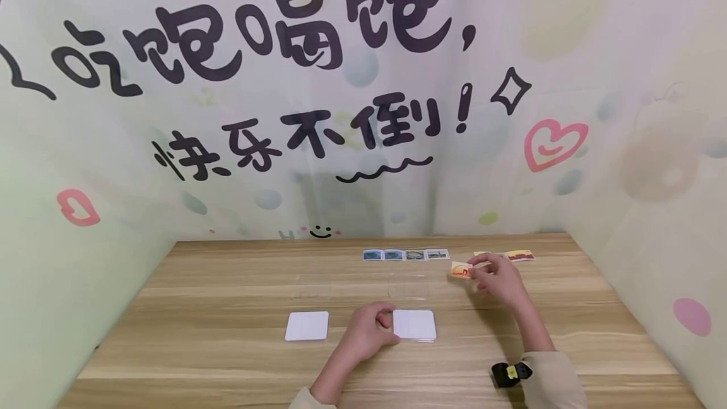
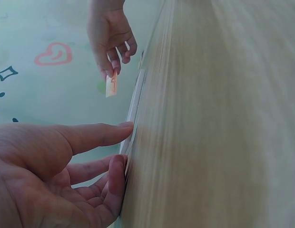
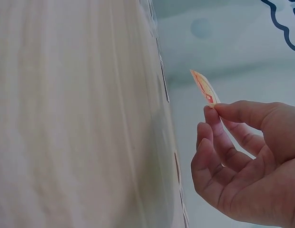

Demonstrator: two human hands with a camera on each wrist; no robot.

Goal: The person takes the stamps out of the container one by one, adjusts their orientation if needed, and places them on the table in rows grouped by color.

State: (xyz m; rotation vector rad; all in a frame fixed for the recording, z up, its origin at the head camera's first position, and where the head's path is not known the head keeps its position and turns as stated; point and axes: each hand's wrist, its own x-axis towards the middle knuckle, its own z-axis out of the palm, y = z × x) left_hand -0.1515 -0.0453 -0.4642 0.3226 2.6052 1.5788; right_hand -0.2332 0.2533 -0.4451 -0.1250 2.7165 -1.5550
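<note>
In the head view my right hand (image 1: 500,279) holds a small orange-and-cream stamp (image 1: 461,270) above the table, pinched between thumb and fingertips. The right wrist view shows the stamp (image 3: 204,88) tilted, with its lower corner in the pinch. My left hand (image 1: 366,330) lies at the left side of a stack of white cards (image 1: 414,325), index finger by the top corner and thumb by the bottom one. From the left wrist, the thumb and curled fingers meet the stack's edge (image 2: 134,104). A second white card stack (image 1: 307,326) lies left of this hand.
Several blue and grey-green stamps (image 1: 394,255) form a row near the back wall. Beyond my right hand lie red and yellow stamps (image 1: 519,255), partly hidden. Two clear plastic pieces (image 1: 407,287) lie behind the card stacks. A black strap device (image 1: 510,373) is at the right sleeve.
</note>
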